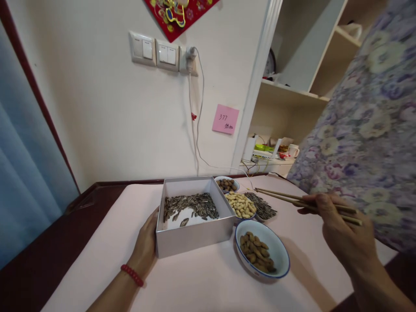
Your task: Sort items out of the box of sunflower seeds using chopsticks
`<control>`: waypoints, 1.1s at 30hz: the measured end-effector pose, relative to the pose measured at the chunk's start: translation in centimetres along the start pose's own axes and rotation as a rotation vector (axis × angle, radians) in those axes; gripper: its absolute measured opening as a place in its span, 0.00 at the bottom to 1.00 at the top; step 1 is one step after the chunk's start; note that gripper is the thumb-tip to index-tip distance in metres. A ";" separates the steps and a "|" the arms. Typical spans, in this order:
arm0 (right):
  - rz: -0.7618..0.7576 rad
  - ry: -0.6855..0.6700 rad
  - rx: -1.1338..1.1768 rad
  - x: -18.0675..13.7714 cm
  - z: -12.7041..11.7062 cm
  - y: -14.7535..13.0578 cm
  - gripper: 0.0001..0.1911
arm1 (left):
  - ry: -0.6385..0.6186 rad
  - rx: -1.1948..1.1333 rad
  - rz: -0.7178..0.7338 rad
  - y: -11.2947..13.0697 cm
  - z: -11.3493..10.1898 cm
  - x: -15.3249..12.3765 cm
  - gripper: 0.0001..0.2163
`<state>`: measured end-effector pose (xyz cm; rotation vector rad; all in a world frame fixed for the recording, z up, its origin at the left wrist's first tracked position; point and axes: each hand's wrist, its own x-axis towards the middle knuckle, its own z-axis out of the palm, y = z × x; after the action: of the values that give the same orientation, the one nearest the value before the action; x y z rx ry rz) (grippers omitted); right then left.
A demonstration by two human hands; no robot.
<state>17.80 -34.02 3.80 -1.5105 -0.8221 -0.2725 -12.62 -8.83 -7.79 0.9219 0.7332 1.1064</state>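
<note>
My left hand (147, 238) presses against the left side of a silver-grey open box (196, 238), its fingertips partly hidden along the wall. Striped sunflower seeds (198, 206) are spread over the box's white floor. In my right hand (346, 229) is a pair of wooden chopsticks (282, 197), held level, with nothing between their tips. The tips point left, above the table's back right. In front of the box's right corner stands a blue-rimmed white bowl (282, 253) with brown almond-like nuts (256, 253) in it.
Behind that bowl are a bowl of peanuts (240, 204), more sunflower seeds (262, 207) and a bowl of round brown nuts (227, 185). A white cable (224, 167) runs from the wall socket to the table's back. Floral cloth (364, 130) hangs at the right.
</note>
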 end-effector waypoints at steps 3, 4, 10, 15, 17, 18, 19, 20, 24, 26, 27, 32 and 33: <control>0.091 -0.022 -0.084 -0.2 -1.1 2.2 0.22 | -0.016 -0.007 0.002 0.2 0.1 -0.2 0.27; 0.116 -0.042 -0.087 -0.3 -1.3 2.7 0.22 | -0.026 -0.013 0.006 0.2 0.1 -0.2 0.27; 0.101 -0.005 0.007 -0.1 -2.1 1.8 0.22 | 0.005 -0.012 -0.023 0.0 0.0 0.1 0.27; 0.013 -0.036 0.087 0.4 -1.4 -1.2 0.18 | 0.053 0.002 -0.032 0.4 0.3 -0.1 0.27; -0.039 -0.115 0.111 0.5 -0.3 -2.0 0.16 | 0.045 -0.004 -0.029 0.5 0.4 -0.2 0.27; -0.064 -0.168 0.118 0.6 0.4 -2.2 0.16 | 0.040 -0.002 -0.025 0.5 0.4 -0.2 0.27; -0.086 -0.225 0.123 0.6 1.2 -2.4 0.16 | 0.039 0.004 -0.021 0.5 0.4 -0.3 0.27; -0.106 -0.288 0.126 0.7 2.1 -2.5 0.15 | 0.036 0.012 -0.020 0.6 0.4 -0.3 0.28; -0.131 -0.571 0.114 0.8 6.2 -2.9 0.16 | 0.042 0.043 -0.025 0.7 0.4 -0.5 0.29; -0.135 -0.701 0.086 0.8 8.2 -3.1 0.17 | 0.028 0.038 -0.025 0.7 0.4 -0.6 0.29; -0.141 -0.757 0.071 0.8 9.2 -3.1 0.18 | 0.020 0.034 -0.028 0.6 0.4 -0.6 0.28; -0.172 -0.889 0.009 0.7 13.3 -2.7 0.19 | 0.004 0.020 -0.038 0.5 0.3 -0.5 0.27; -0.177 -0.899 0.002 0.7 13.9 -2.6 0.19 | 0.011 0.012 -0.037 0.5 0.4 -0.5 0.27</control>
<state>12.37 -20.96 4.24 -1.5491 -1.6607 0.3167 -12.65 -9.28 -7.16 0.9098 0.7634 1.0765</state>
